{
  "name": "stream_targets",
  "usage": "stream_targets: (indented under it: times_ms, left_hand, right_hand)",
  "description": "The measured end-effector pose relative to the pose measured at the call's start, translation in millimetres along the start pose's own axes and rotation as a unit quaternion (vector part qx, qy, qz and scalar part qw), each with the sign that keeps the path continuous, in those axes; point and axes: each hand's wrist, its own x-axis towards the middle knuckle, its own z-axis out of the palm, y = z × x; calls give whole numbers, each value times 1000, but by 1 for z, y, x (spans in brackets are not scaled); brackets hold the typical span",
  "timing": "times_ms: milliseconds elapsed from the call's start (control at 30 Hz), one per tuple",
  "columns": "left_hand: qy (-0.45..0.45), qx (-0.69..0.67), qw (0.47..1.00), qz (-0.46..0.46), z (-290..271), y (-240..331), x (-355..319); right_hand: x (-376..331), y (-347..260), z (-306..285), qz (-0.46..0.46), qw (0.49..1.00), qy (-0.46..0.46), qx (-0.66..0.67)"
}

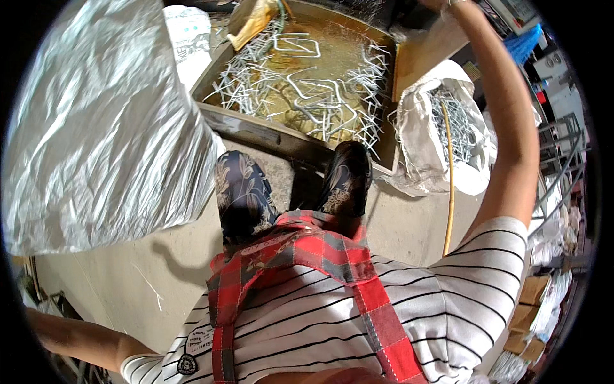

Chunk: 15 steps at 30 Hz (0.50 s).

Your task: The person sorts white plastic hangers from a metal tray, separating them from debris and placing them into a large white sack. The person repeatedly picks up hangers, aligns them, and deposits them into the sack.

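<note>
From the head camera, looking down, a big shiny silver sack (102, 121) fills the left side, held up high and slanting from top right down to bottom left. The left arm (77, 336) goes out to the lower left and the left hand is off the edge, so I cannot tell what it grips or whether it is shut. The right arm (511, 134) reaches up and forward, almost straight. The right hand (441, 5) is at the very top edge, mostly cut off, near a flat brown board (428, 54); I cannot tell if it is open or shut. Straight ahead, past the dark patterned trouser legs (243, 192), sits a metal tray (256, 128) of brownish liquid full of bent metal wire pieces (307, 83). The tray lies between the arms, to the right of the sack. A white bag (416, 128) with more wire pieces stands just right of the tray.
</note>
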Motion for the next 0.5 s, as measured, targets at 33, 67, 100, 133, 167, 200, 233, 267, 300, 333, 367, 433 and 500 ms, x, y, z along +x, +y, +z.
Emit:
stream_targets:
  times_ms: [33,67,100,133,167,200,233,267,300,333,367,433,500]
  left_hand:
    - [-2,-16,1000,7,5,1,-7]
    - [-10,-34,999,11,13,0,-12]
    - [-10,-52,999,5,18,-4,-21]
    - [-13,-69,998,-5,24,-7,-30]
    - [-20,-91,995,-25,35,-13,-41]
    - [-32,-116,992,-46,52,-17,-53]
    - [-63,-114,989,-74,68,-25,-66]
    - [-129,-57,987,-75,82,-35,-83]
    - [-193,5,978,-75,99,-46,-97]
    - [-179,-44,966,-183,129,-58,-122]
    - [-155,-35,956,-245,167,-61,-136]
    - [-215,-52,917,-331,216,-74,-159]
    - [-247,-86,871,-415,255,-83,-190]
  right_hand:
    - [-39,3,37,107,987,-66,95]
    - [-76,5,72,156,972,-116,130]
    - [-115,1,99,186,956,-169,149]
    - [-147,-11,117,174,956,-204,123]
    - [-185,-22,133,162,952,-244,93]
    - [-225,-31,148,149,945,-283,64]
    - [-257,-46,161,141,934,-323,61]
    - [-282,-60,170,144,920,-357,70]
    - [-301,-77,178,158,904,-388,90]
    - [-328,-86,175,185,881,-424,100]
    - [-345,-95,174,211,863,-444,118]
    - [-352,-106,176,286,840,-428,173]
    - [-311,-119,159,458,766,-337,299]
